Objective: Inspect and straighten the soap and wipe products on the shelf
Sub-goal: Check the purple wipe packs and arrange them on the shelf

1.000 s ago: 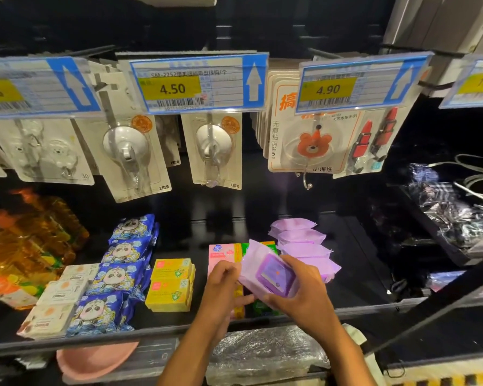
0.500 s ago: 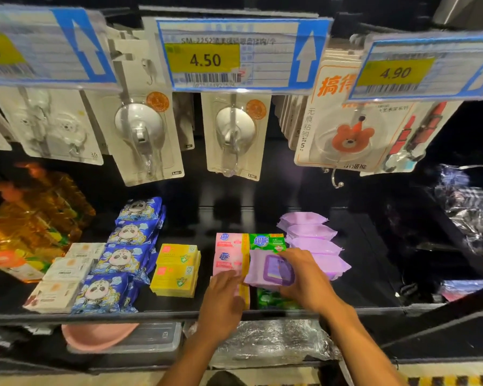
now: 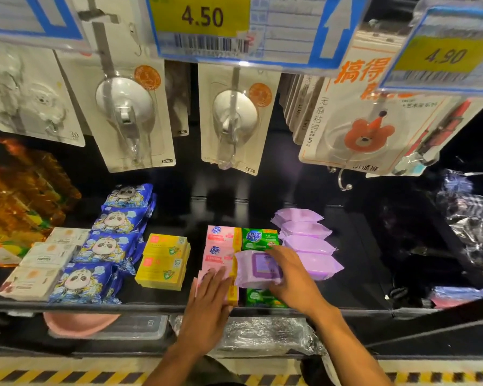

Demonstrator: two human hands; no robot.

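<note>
1. The right hand (image 3: 293, 280) had lowered the purple wipe pack (image 3: 255, 270) to the shelf (image 3: 151, 305). It still gripped the pack over the green soap boxes (image 3: 258, 239).
2. The left hand (image 3: 209, 293) had let go and lay flat, fingers straight, on the pink soap boxes (image 3: 218, 254).
3. The pack probably still needed to join its row.

Glossy plastic film wraps the purple wipe pack (image 3: 258, 270) — black shelf (image 3: 357, 246) matt.

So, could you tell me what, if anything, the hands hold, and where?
The right hand grips the purple wipe pack by its right end; the left hand lies flat on pink soap.
</note>
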